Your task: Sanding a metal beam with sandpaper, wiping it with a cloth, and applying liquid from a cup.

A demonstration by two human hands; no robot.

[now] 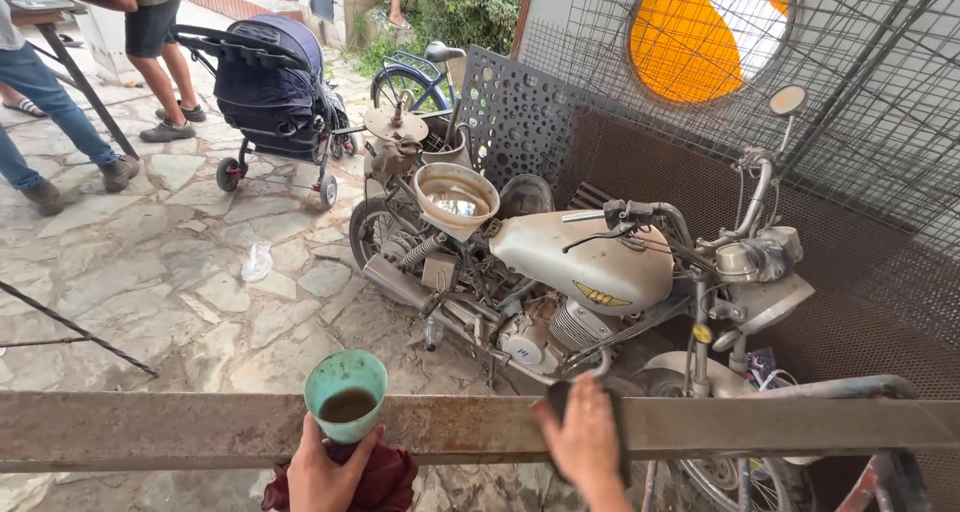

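**Rusty rail, two hands, a cup of dark liquid**

Rusted steel forms the flat rail (pixel 200 427) that crosses the lower part of the head view; both of the person's hands work at it. The left hand (pixel 325 472) has its grip closed round the base of a teal plastic cup (pixel 345 392), holding it upright against the near edge of the rail, apparently so that the dark brown liquid inside stays level. A dark red cloth (pixel 385 482) is bunched under the same hand. The right hand (pixel 585 442) lies on the rail, fingers curled over a dark pad or rag (pixel 560 397) and pressing it flat to the metal; the grip is closed on that pad, whose exact kind cannot be told.

Beyond the rail stands an old dusty motorcycle (pixel 590 272) with a silver tank, and a tan bowl-shaped pan (pixel 455 197) rests on its seat area. It is parked close against a brown perforated metal screen (pixel 640 167) and a wire grid, leaving little room on that side. Farther back on the stone paving (pixel 150 272) stand a dark blue pram (pixel 275 82) and a blue bicycle (pixel 410 82). Other people's legs (pixel 160 62) appear at upper left, well apart from the hands.
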